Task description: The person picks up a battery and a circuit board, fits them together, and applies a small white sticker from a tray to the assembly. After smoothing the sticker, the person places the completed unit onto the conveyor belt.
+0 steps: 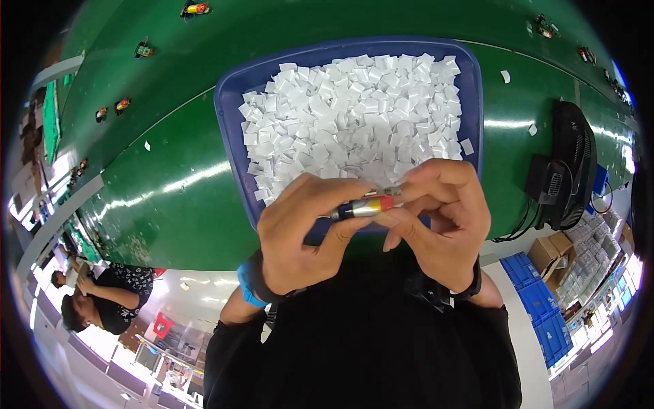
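Observation:
My left hand (302, 228) pinches one end of a small cylindrical part (364, 207) between thumb and fingers. Dark, silver, yellow and red bands run along this part, and its exact kind does not show. At its red end the fingertips of my right hand (443, 217) are closed on it, slightly blurred. A small metallic piece (391, 191) shows by the right fingertips. Both hands are over the near edge of a blue tray (226, 136), which holds a heap of small white square pieces (354, 109).
The tray stands on a green bench (170, 225). Similar small parts with coloured bands (197, 9) lie farther off. A black device with cables (571, 167) is at the right. Blue crates (535, 300) stand beyond the bench; another person (112, 300) is at lower left.

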Demonstrator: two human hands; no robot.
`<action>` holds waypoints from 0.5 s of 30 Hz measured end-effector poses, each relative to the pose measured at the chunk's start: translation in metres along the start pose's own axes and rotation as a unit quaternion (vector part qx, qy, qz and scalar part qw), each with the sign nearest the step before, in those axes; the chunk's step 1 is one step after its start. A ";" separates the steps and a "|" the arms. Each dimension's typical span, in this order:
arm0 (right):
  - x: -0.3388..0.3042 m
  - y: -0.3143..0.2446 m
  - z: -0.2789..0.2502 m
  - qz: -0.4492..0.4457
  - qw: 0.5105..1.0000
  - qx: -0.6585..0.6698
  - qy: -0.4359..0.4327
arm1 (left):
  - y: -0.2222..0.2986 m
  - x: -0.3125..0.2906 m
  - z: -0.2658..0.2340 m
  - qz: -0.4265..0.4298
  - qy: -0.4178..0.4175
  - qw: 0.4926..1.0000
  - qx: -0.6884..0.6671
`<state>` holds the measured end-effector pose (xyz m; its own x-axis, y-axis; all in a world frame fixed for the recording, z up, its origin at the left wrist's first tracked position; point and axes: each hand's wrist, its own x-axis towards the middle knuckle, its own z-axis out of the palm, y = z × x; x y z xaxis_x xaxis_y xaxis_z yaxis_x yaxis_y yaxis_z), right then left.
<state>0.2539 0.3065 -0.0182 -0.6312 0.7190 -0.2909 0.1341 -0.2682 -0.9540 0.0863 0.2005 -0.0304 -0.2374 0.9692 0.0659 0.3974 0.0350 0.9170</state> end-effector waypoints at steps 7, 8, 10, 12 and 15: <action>0.007 0.005 -0.008 -0.212 0.943 -0.256 -0.001 | -0.013 -0.014 0.012 -0.211 0.075 0.873 -0.434; 0.007 0.003 -0.009 -0.235 0.931 -0.278 -0.010 | -0.013 -0.014 0.013 -0.210 0.075 0.873 -0.434; 0.008 -0.003 -0.009 -0.279 0.905 -0.319 -0.029 | -0.010 -0.013 0.014 -0.203 0.074 0.885 -0.413; 0.006 -0.001 -0.005 -0.268 0.912 -0.309 -0.035 | -0.008 -0.013 0.014 -0.199 0.074 0.891 -0.401; 0.005 0.006 -0.001 -0.244 0.925 -0.289 -0.043 | -0.010 -0.016 0.017 -0.173 0.099 0.928 -0.316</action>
<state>0.2518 0.3094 -0.0251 -0.7793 0.6040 0.1671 0.1884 0.4802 -0.8567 0.1009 0.1890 -0.0471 -0.4373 0.8605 -0.2614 -0.3168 0.1246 0.9403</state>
